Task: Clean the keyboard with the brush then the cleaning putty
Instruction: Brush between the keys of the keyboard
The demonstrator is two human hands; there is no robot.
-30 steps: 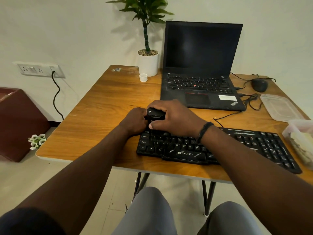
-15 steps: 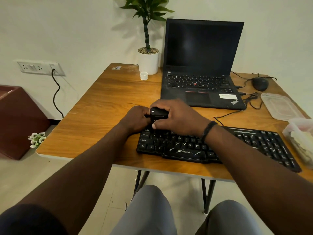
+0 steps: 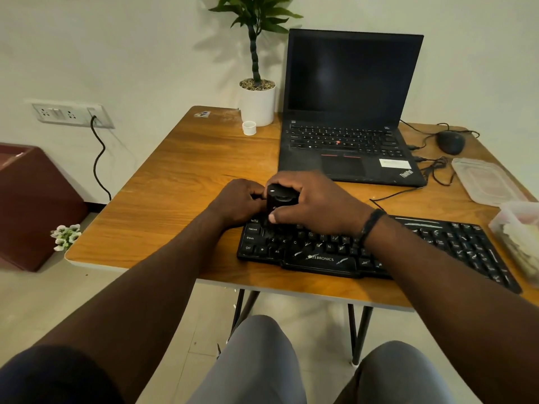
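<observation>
Black brush (image 3: 279, 199) upright on the upper left keys of the black keyboard (image 3: 335, 252) at the table (image 3: 180, 176) front, clamped in right hand (image 3: 315, 204) fingers, left hand (image 3: 237, 204) curled beside it, grip unclear.

A wooden counter (image 3: 180, 176) on thin black legs carries everything. Taking the open laptop (image 3: 350, 112) as landmark: it sits at the far middle of the counter. Just left of it stands a white plant pot (image 3: 258, 104), with a small white cap (image 3: 249, 128) in front of the pot. Right of the laptop lie a black mouse (image 3: 450, 142) and tangled cables (image 3: 434, 170), then a clear lid (image 3: 487, 182) and a clear container (image 3: 522, 231) at the right edge. In front of the laptop, near the counter's front edge, lies 1 black keyboard (image 3: 437, 243).
</observation>
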